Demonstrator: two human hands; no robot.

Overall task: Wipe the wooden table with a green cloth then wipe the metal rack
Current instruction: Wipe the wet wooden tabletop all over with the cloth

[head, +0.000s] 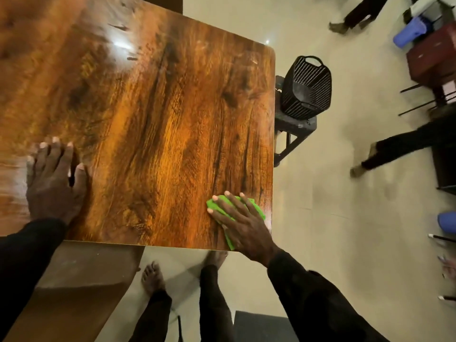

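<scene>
From the head view, your right hand (243, 224) lies flat with fingers spread on the green cloth (256, 206), hiding most of it; the cloth sits at the wooden table's (160, 114) near right corner, its long axis running along the right edge; your left hand (55, 180) rests open, palm down, on the tabletop's left part; the metal rack cannot be made out.

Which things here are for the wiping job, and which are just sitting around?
For the job:
green cloth, flat under the right hand
wooden table
left hand, resting flat on the table

Just sitting around:
black basket on a dark stool
blue stool
dark red table
</scene>
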